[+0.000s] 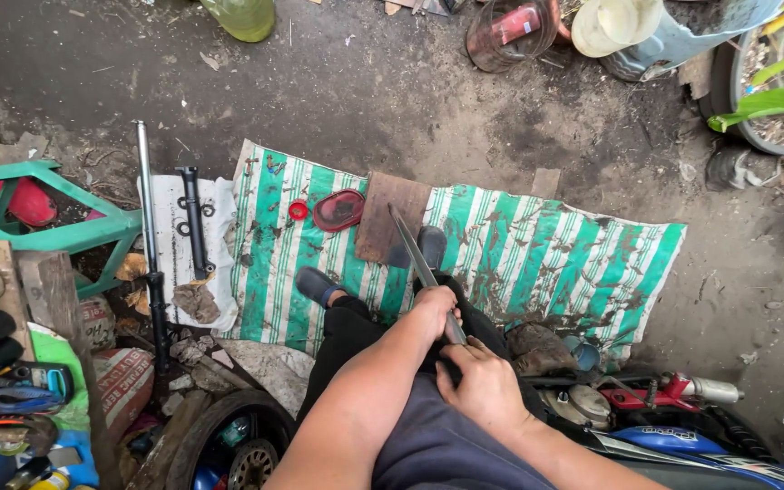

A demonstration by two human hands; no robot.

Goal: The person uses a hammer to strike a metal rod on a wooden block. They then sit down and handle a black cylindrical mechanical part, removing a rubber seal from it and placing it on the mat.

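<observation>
I hold a long grey metal rod (410, 247) over my lap, slanting up and away toward a brown board. My left hand (435, 308) is wrapped around the rod's middle. Just below it, my right hand (483, 386) grips the lower end, which is hidden in my fist. My legs in dark trousers and dark sandals (318, 284) rest on a green and white striped mat (537, 254).
On the mat lie a brown board (390, 213), a red oval tray (338, 210) and a small red ring (298, 210). Two long metal tubes (148, 236) lie at left near a green frame (56, 231). A wheel (238, 445) and motorcycle parts (655, 408) are close by.
</observation>
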